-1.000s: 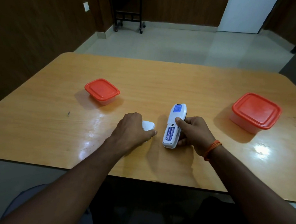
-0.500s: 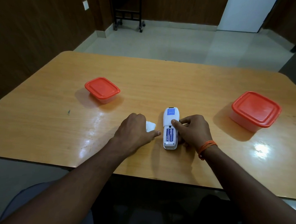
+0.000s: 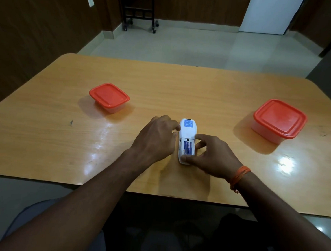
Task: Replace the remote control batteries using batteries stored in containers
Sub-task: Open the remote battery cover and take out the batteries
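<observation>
I am pinching the white remote (image 3: 187, 133) with my right hand (image 3: 214, 157), the thumb pressing on its near end and the forefinger curling against its right edge. The remote is lying back-up on the wooden surface (image 3: 48, 136), near the front edge and roughly midway between the two tubs. Its battery bay is sitting open, and the blue batteries (image 3: 188, 147) are showing inside it. My left hand (image 3: 156, 140) is resting knuckles-up just beside the remote, its curled fingertips touching the left edge; I cannot tell whether it is gripping anything underneath. An orange thread bracelet (image 3: 240, 175) is hanging round my right wrist. The small container (image 3: 109, 97) is sitting well off to the left with its red lid on, and the large container (image 3: 279, 120) is sitting well off to the right, also lidded in red
</observation>
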